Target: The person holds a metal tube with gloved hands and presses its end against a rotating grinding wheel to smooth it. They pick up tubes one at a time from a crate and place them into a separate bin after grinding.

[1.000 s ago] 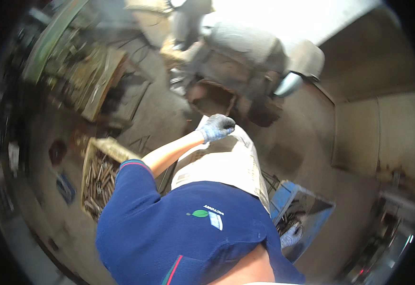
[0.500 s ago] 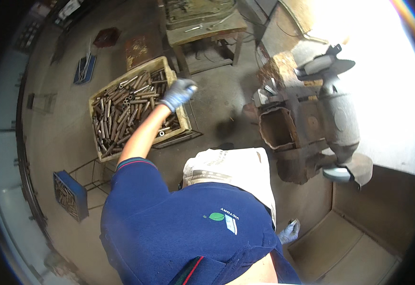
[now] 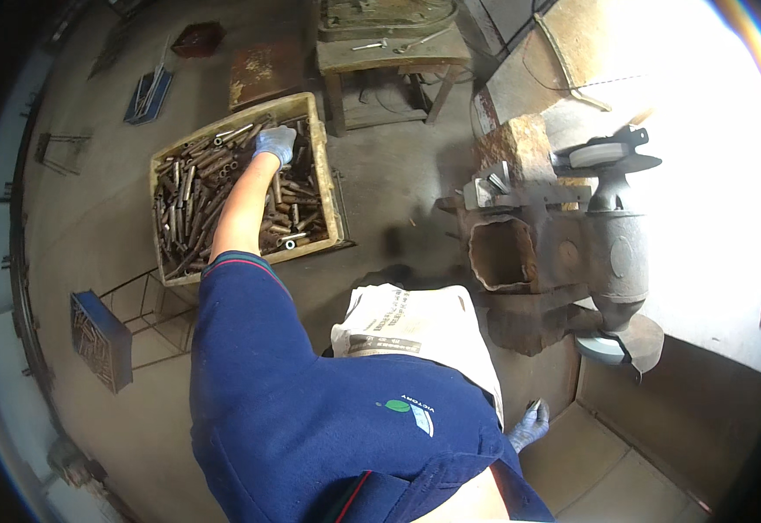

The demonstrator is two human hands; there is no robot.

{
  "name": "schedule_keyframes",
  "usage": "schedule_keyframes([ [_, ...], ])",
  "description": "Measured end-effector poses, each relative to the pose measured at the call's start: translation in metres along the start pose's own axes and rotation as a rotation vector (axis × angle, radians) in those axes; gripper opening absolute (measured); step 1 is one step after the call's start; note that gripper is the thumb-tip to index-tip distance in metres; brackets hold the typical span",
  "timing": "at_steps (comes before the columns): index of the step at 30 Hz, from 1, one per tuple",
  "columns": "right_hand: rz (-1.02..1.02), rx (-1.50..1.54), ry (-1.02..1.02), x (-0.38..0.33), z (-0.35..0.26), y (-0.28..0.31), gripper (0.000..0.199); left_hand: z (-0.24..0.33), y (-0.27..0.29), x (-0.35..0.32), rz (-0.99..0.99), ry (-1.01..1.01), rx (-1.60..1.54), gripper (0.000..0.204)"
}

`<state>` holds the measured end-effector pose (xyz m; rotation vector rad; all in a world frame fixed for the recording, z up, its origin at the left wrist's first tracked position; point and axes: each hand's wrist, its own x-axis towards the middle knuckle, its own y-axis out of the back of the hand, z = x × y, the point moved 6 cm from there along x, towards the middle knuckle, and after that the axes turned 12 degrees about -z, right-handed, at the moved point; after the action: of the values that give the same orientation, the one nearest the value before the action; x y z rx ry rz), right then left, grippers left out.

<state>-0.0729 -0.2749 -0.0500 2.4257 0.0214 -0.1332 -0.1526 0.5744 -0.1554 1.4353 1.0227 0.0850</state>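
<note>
A grey-blue glove covers my left hand, which reaches down among brown and bright metal tubes heaped in a pale yellow bin. Its fingers curl downward and their tips are hidden; whatever is in them, if anything, cannot be made out. My right hand, gloved too, hangs low beside my body at the right. The fingers there are curled in, with a small dark spot at the tips that is too small to name. A white cloth apron covers my front.
To the right stands a bench grinder with wheels at both ends and a square-mouthed metal box beside it. A wooden table is at the back. Blue trays with small parts stand left of the bin.
My left hand has moved left and away from me, from above the bin's right edge into the heap of tubes. The right hand stays low at my side. The view has shifted slightly.
</note>
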Motion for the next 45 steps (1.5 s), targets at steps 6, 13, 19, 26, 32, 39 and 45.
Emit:
schedule_keyframes([
  [6, 0.021, 0.002, -0.007, -0.023, 0.007, 0.002, 0.022, 0.001, -0.001, 0.014, -0.013, 0.063, -0.182, 0.025],
  [13, 0.033, 0.135, -0.094, -0.048, 0.030, -0.016, 0.019, 0.010, 0.004, 0.005, -0.008, 0.023, -0.047, 0.019],
  [19, 0.036, 0.155, -0.097, -0.050, 0.031, -0.013, 0.019, -0.003, 0.033, -0.033, 0.206, 0.073, -0.079, 0.022],
  [26, 0.028, 0.090, -0.044, -0.050, 0.012, -0.023, 0.016, 0.050, 0.072, -0.091, 0.022, -0.596, -1.875, 0.029],
  [32, -0.161, 0.198, 0.332, -0.007, -0.155, -0.060, 0.022, 0.236, 0.134, -0.171, -0.572, -1.131, -1.731, 0.039],
  [39, -0.186, 0.048, 0.882, 0.011, -0.286, -0.067, 0.036, 0.375, 0.161, -0.263, -0.675, -1.316, -1.046, 0.034],
  [45, -0.152, 0.152, 0.591, 0.006, -0.233, -0.062, 0.042, 0.438, 0.148, -0.303, -1.059, -1.345, -0.943, 0.037],
])
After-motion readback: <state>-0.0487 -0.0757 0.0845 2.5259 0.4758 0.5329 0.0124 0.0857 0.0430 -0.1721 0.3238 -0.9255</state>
